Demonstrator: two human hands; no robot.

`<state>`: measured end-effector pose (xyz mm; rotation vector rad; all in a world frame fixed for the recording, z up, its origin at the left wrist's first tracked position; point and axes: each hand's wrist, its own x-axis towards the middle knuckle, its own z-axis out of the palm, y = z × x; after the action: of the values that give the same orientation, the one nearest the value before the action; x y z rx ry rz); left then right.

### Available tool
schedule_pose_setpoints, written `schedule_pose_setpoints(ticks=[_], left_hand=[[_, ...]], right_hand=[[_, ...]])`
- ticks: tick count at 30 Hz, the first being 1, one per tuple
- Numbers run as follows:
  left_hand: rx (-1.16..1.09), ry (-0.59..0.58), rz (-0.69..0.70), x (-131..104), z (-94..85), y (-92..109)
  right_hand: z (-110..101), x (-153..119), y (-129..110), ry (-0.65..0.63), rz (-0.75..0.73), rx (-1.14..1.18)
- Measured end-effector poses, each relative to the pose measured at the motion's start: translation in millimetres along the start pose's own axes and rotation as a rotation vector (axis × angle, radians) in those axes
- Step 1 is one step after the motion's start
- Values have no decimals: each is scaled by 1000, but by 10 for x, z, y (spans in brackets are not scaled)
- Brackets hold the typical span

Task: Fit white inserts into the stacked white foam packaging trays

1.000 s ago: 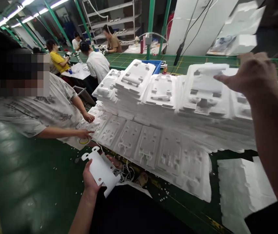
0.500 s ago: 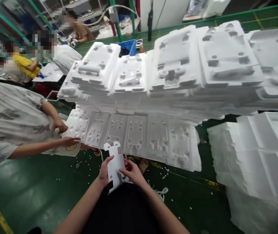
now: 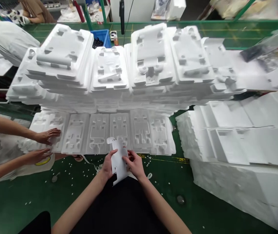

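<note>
You are holding the card (image 3: 118, 164) between both hands, above your lap (image 3: 126, 208).
Your left hand (image 3: 108, 165) is gripping its left edge, fingers closed; your right hand (image 3: 135, 164) is pinching the right edge, and the card is showing before the trays (image 3: 98, 130). If you are pressing unevenly, it could crease; if your pinch is loosening, it could drop to the floor (image 3: 169, 195).

Left hand (image 3: 107, 166): I lose most of its fingers behind the white sheet (image 3: 119, 161).
Right hand (image 3: 136, 165): covers part of the sheet's edge from me.
Nearer co-worker's arms (image 3: 9, 128): cropped at my left.
Blue bin (image 3: 107, 38): black pieces (image 3: 98, 43) too small to identify.
Plastic bag (image 3: 257, 50): blurred, contents unclear to me.
Floor specks (image 3: 148, 161): too tiny to tell.
</note>
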<state>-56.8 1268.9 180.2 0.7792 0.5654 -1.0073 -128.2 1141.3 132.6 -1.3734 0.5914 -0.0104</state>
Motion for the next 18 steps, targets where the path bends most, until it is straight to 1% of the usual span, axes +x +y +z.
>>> schedule_pose_setpoints(ticks=[2, 4, 6, 8, 10, 12, 16, 18], left_hand=[[-2, -46, -4, 61, 45, 91], [-1, -76, -43, 136, 113, 143], [16, -84, -91, 211, 208, 145], [42, -72, -108, 283, 332, 100], [69, -57, -79, 359, 480, 12], [81, -37, -37, 450, 650, -113], [43, -1, 59, 647, 1023, -464], [14, 45, 119, 696, 1199, -677]], right_hand=[[-3, 52, -117, 51, -47, -96], [-49, 93, -214, 108, -83, -187], [-141, 113, -282, 169, -121, -256], [-280, 120, -321, 222, -162, -305], [-468, 135, -342, 240, -198, -350], [-702, 180, -360, 220, -229, -374], [-1263, 340, -422, 123, -294, -368], [-1541, 402, -467, 44, -286, -353]])
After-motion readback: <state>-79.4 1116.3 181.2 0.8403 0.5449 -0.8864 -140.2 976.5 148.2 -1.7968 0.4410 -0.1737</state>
